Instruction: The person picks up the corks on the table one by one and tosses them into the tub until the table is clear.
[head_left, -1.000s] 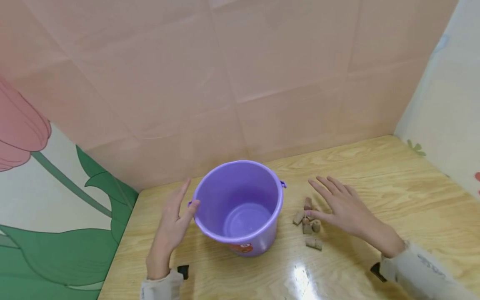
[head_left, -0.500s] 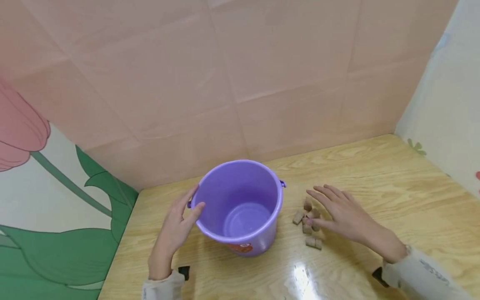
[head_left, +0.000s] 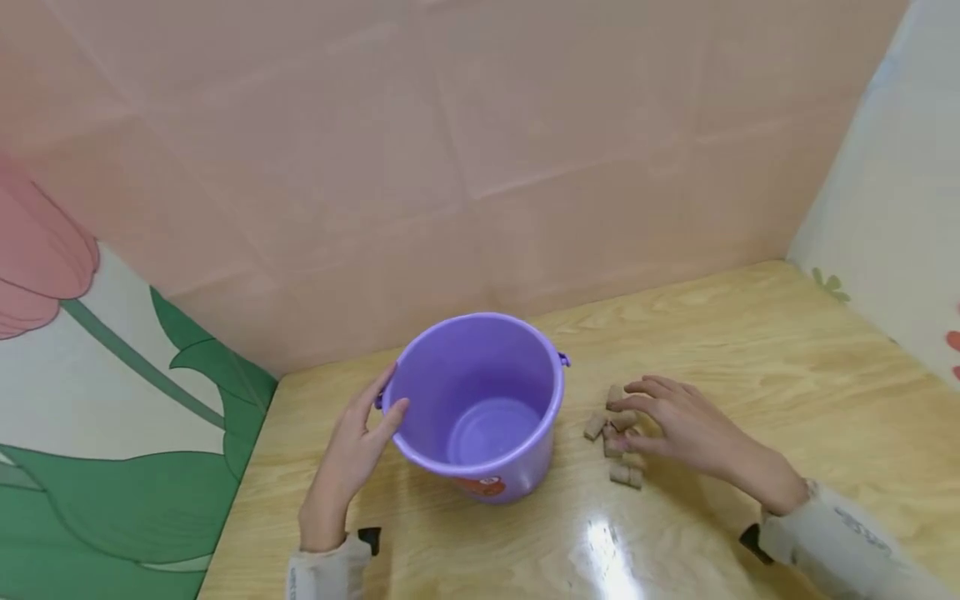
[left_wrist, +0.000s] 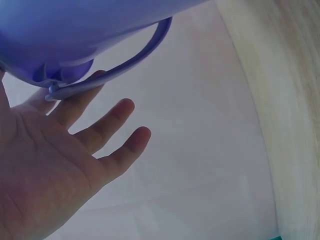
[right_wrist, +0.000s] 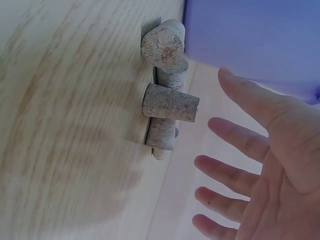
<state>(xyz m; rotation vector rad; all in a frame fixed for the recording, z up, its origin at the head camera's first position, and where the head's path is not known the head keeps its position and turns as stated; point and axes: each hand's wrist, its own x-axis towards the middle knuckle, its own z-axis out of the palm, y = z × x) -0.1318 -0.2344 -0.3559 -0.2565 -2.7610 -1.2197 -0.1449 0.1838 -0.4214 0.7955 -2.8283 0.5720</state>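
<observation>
A purple plastic bucket stands upright on the table. My left hand holds its left rim, thumb over the inside edge and index finger along the outside. In the left wrist view the bucket's handle hangs across the fingers, and the outer fingers are spread loosely. Several corks lie in a small heap to the right of the bucket. My right hand is over the heap with bent, parted fingers and nothing in its grasp. In the right wrist view a tapered cork lies before the fingertips.
The bucket stands on a wood-grain table with a pale pink covered wall behind it. A white wall painted with a tulip borders the left side, and another white wall the right.
My left hand has moved right onto the bucket's rim. My right hand has come down closer to the corks, its fingers bending and drawing closer to the thumb.
</observation>
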